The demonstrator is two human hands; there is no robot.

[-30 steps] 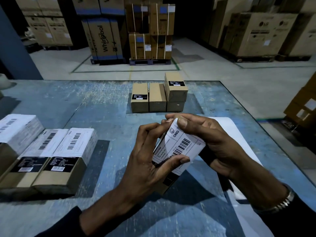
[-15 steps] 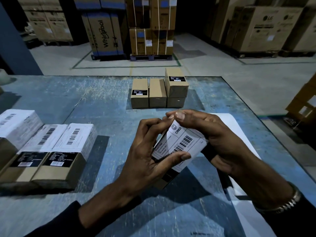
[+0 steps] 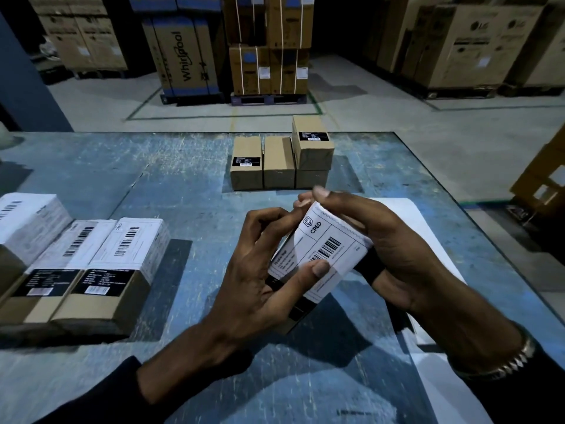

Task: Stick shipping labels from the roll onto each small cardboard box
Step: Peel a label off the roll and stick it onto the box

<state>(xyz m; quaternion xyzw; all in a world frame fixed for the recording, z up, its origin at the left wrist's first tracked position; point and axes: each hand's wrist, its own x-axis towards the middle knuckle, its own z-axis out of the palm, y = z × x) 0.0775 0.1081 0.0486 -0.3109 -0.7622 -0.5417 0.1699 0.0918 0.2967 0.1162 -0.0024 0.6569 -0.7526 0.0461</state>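
Observation:
I hold a small cardboard box (image 3: pixel 301 313) tilted above the table's middle, a white shipping label (image 3: pixel 324 254) with a barcode lying over its top face. My left hand (image 3: pixel 260 270) grips the box from the left, thumb pressing the label's lower part. My right hand (image 3: pixel 376 240) wraps the box's right side, fingertips on the label's far edge. Three labelled boxes (image 3: pixel 122 270) lie at the left. Several unlabelled brown boxes (image 3: pixel 279 162) stand at the table's far middle, one stacked on another. A white label strip (image 3: pixel 428 240) lies under my right arm.
The worn blue table (image 3: pixel 153 185) ends at the right edge close to my right arm. Beyond it lies warehouse floor with large stacked cartons (image 3: pixel 269 44) on pallets. More cartons (image 3: pixel 544 179) stand at the far right.
Both hands have stayed on the box. My right fingertips have shifted slightly along the label's far edge, and the view has tipped a little.

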